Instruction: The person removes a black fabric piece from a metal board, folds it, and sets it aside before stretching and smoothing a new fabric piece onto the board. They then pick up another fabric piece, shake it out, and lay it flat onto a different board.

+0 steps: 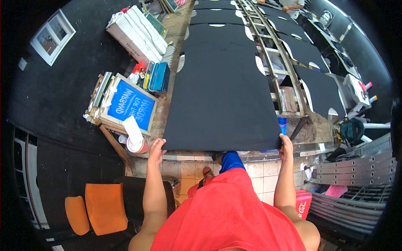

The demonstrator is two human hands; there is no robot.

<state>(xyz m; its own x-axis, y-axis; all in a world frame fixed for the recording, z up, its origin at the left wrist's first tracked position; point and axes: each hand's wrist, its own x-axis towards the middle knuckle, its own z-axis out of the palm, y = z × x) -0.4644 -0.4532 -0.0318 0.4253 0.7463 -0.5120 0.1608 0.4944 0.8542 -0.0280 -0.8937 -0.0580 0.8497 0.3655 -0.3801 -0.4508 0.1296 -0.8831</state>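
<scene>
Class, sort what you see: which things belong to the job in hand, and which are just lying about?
Belongs to the job:
black cloth, gripped at its near corners
left hand
right hand

Seemingly just lying about:
orange chair
red Coca-Cola box
blue box
white cartons

Far co-worker: upper body cut off by top edge. Blue screen: partly covered by white strip. Red box: lettering partly hidden behind right arm. Black sheets: far end cut off.
</scene>
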